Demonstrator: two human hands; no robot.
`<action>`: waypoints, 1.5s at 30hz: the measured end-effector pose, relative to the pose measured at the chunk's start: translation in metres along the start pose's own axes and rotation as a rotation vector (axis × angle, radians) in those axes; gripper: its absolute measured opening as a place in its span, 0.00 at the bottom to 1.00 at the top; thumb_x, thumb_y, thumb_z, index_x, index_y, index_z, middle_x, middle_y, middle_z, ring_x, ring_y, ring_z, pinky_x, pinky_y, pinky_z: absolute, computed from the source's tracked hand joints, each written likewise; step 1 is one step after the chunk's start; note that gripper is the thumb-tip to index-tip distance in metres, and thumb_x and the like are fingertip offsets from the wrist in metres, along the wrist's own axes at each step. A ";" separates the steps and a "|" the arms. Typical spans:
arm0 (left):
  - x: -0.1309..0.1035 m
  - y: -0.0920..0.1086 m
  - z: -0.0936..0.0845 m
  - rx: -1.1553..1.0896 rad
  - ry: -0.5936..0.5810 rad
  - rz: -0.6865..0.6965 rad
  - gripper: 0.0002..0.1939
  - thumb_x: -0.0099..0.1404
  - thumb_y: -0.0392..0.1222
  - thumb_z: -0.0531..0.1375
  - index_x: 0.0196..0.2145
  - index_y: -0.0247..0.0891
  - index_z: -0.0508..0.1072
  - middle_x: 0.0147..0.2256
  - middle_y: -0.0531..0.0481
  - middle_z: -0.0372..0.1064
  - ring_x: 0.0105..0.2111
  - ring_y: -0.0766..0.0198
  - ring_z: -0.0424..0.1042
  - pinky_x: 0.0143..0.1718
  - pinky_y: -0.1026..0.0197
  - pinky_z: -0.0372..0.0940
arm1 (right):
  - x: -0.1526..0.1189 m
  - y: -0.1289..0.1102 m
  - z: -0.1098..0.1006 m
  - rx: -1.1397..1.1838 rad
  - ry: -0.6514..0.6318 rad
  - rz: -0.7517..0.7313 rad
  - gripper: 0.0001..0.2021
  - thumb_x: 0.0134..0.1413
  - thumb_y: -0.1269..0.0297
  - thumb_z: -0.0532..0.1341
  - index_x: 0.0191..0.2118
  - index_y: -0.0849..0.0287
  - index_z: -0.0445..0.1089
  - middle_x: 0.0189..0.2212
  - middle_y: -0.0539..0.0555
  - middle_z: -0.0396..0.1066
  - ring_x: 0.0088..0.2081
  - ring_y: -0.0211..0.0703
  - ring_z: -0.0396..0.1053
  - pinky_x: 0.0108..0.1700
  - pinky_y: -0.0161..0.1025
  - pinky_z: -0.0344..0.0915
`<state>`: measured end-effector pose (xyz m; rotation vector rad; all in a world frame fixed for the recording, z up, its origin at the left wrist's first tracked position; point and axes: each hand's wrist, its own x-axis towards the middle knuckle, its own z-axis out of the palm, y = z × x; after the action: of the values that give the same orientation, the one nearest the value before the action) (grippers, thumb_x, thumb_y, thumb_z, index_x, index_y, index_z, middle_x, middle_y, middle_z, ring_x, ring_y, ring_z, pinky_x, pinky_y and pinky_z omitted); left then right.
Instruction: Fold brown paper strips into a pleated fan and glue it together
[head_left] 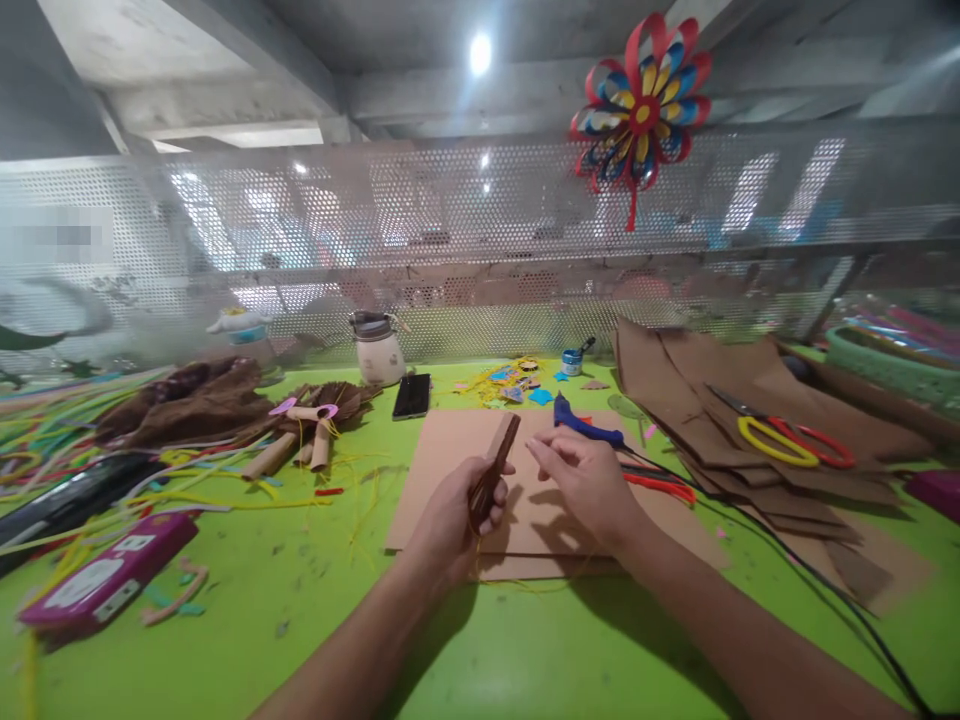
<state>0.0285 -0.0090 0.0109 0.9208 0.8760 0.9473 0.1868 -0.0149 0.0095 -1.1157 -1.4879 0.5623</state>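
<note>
The left hand has its fingers clamped on a folded brown paper piece, holding it upright over the cardboard sheet so it's easy to work on. The right hand is w/ fingers curled close together, just beside the piece, holding nothing I can see. Behind lie a blue glue gun, then yellow & red scissors on brown paper sheets. A phone and jar sit far back on the green tabletop. No writing can be read.

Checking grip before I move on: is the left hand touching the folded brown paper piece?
Touching. The head view shows the left hand with its fingers wrapped around the brown paper piece, no gap.
</note>
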 end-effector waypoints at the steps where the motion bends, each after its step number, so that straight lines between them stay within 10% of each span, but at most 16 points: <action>1: 0.000 -0.001 0.001 0.005 -0.011 -0.002 0.13 0.59 0.47 0.53 0.33 0.33 0.69 0.20 0.55 0.59 0.16 0.74 0.56 0.15 0.71 0.46 | 0.001 -0.001 0.000 -0.001 0.015 0.014 0.19 0.53 0.55 0.57 0.16 0.59 0.63 0.29 0.56 0.71 0.33 0.43 0.68 0.37 0.39 0.63; 13: -0.008 -0.004 0.010 0.051 -0.203 -0.026 0.15 0.61 0.48 0.51 0.33 0.33 0.70 0.24 0.49 0.65 0.23 0.67 0.65 0.27 0.66 0.60 | 0.007 -0.004 0.000 0.158 0.004 0.147 0.13 0.48 0.56 0.60 0.26 0.62 0.68 0.24 0.50 0.66 0.28 0.38 0.61 0.33 0.36 0.58; 26: -0.008 0.001 0.009 0.129 -0.281 0.048 0.13 0.57 0.44 0.60 0.31 0.29 0.75 0.30 0.42 0.72 0.29 0.63 0.69 0.34 0.63 0.62 | 0.000 -0.017 -0.005 0.482 -0.351 0.257 0.15 0.47 0.55 0.62 0.22 0.61 0.64 0.16 0.47 0.62 0.19 0.34 0.61 0.22 0.35 0.60; 36: 0.001 0.014 0.005 -0.107 0.083 0.108 0.07 0.58 0.34 0.59 0.30 0.28 0.76 0.25 0.47 0.71 0.24 0.71 0.67 0.25 0.70 0.62 | -0.002 -0.008 0.004 0.368 -0.121 0.298 0.24 0.49 0.44 0.57 0.27 0.64 0.69 0.27 0.55 0.70 0.31 0.41 0.66 0.33 0.38 0.62; 45: 0.004 0.042 -0.003 -0.219 0.253 0.262 0.08 0.60 0.35 0.57 0.31 0.28 0.75 0.24 0.48 0.70 0.23 0.72 0.66 0.23 0.70 0.62 | -0.031 -0.019 0.025 0.358 -0.456 0.182 0.15 0.49 0.55 0.61 0.35 0.64 0.72 0.32 0.55 0.72 0.34 0.41 0.66 0.39 0.39 0.63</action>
<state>0.0160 0.0079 0.0475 0.7473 0.8552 1.3807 0.1543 -0.0449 0.0043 -0.8767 -1.5894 1.2232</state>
